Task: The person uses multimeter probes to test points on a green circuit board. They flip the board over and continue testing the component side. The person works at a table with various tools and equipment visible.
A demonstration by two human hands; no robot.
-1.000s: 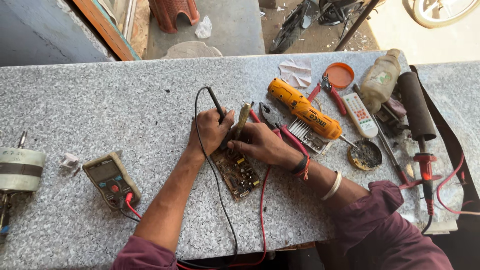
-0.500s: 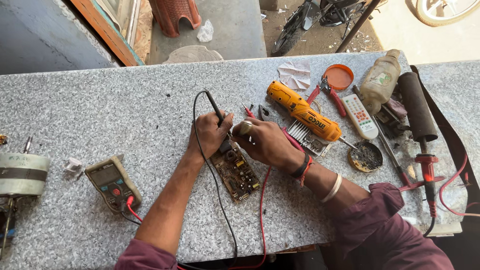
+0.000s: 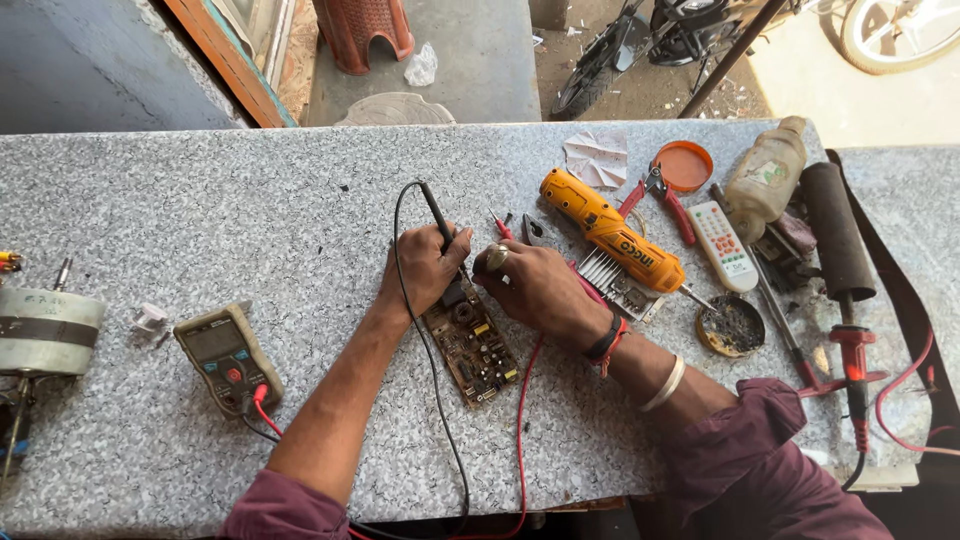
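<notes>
Now the left hand (image 3: 425, 268) grips a black probe (image 3: 437, 214) over the circuit board (image 3: 470, 345); the right hand (image 3: 530, 285), curled shut, presses just beside it.

- One green rectangular circuit board (image 3: 471, 345) is seen on the speckled grey stone worktop (image 3: 250, 210).
- Two bare hands are counted: the left hand (image 3: 425, 268) and the right hand (image 3: 535, 288).
- One grey handheld multimeter (image 3: 228, 357) is seen.
- One yellow cordless screwdriver (image 3: 610, 230) is counted.
- One white remote control (image 3: 725, 246) is seen.
- One orange round lid (image 3: 687, 166) is counted.
- One red-handled pair of pliers (image 3: 662, 196) is seen.
</notes>
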